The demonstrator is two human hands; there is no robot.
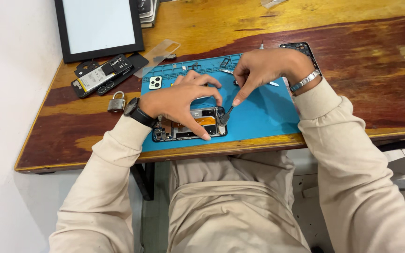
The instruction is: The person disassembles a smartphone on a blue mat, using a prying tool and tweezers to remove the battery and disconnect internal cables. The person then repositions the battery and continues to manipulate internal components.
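The right hand (263, 70) pinches a thin dark tool (227, 114) between thumb and forefinger, its tip down on the right end of an opened phone (191, 125). The left hand (183, 100) arches over that phone, fingers spread and curled, thumb pressed on its near edge and fingertips on the far edge, pinning it flat.

To do this well, I judge the tool should stay steeply upright with light pressure, while the left hand keeps the body from sliding (a slip could gouge the orange flex strip just beside the tip).

The phone lies back-off near the front edge of a blue work mat (263, 112), showing dark boards, metal shields and that orange strip.

At ten o'clock from the hands lie a white camera module (155, 83), a padlock (116, 102), another dismantled phone (100, 75) and a framed white panel (98, 26); at one o'clock, a bare phone frame (301, 47) on the wooden table (376, 70).
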